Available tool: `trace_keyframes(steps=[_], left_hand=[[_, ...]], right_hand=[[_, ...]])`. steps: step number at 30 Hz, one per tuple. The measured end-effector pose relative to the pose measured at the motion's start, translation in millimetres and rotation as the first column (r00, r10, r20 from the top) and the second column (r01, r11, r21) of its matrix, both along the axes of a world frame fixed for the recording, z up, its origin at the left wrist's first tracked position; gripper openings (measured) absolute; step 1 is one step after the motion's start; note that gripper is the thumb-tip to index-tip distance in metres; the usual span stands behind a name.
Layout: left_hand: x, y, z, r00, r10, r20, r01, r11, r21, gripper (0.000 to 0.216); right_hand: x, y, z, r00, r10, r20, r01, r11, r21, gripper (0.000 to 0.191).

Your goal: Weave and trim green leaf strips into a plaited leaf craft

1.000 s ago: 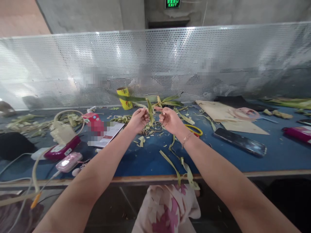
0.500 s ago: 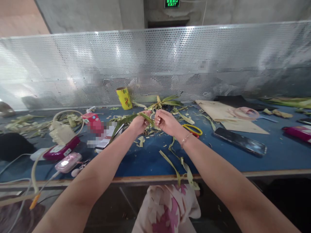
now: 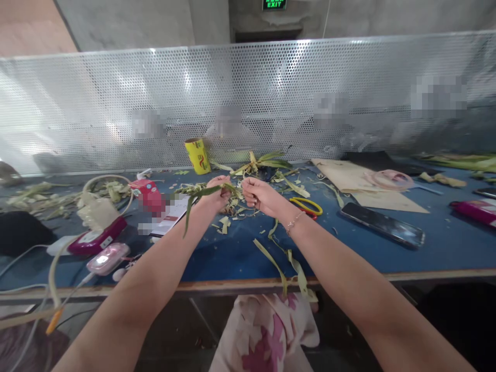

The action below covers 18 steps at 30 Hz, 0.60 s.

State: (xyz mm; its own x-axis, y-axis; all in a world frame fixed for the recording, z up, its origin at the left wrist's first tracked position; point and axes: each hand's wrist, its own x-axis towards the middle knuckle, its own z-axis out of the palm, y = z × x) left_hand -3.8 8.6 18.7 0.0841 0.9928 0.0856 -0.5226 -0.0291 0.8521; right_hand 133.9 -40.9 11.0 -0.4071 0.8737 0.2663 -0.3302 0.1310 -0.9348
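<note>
My left hand [image 3: 214, 195] is closed on a long green leaf strip [image 3: 194, 199] that droops down to the left over my forearm. My right hand [image 3: 259, 195] is closed in a pinch just to the right, fingertips toward the same leaf strip's end. Both hands hover above the blue table [image 3: 232, 253], over a small pile of leaf scraps [image 3: 232, 209]. More cut strips [image 3: 284, 266] trail to the table's front edge.
Yellow-handled scissors [image 3: 308, 205] lie right of my right hand, a dark phone [image 3: 383, 225] farther right. A yellow cup [image 3: 197, 155] and leaf bundle [image 3: 263, 163] stand by the perforated metal screen [image 3: 248, 98]. Pink devices [image 3: 101, 243], cables and a red pack [image 3: 149, 194] crowd the left.
The leaf went from upright between my hands to lying over and drooping left of my left hand. Both hands dropped slightly and shifted left.
</note>
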Motion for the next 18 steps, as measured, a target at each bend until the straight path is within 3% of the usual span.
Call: trace_keyframes(steps=[3, 11, 18], left_hand=[[-1.4, -0.2, 3.8, 0.995, 0.091, 0.033, -0.089, 0.995, -0.050, 0.026], [-3.6, 1.2, 5.6, 0.973, 0.231, -0.003, -0.231, 0.973, -0.026, 0.035], [-4.3, 3.4, 3.4, 0.976, 0.217, 0.006, -0.217, 0.976, 0.005, 0.033]], right_hand=[[-0.3, -0.7, -0.4, 0.999, 0.001, 0.047, -0.001, 1.000, 0.001, 0.028], [0.9, 0.1, -2.6, 0.986, 0.082, 0.148, -0.091, 0.994, 0.053, 0.025], [5.5, -1.6, -0.4, 0.973, 0.143, 0.181, -0.157, 0.985, 0.070, 0.025]])
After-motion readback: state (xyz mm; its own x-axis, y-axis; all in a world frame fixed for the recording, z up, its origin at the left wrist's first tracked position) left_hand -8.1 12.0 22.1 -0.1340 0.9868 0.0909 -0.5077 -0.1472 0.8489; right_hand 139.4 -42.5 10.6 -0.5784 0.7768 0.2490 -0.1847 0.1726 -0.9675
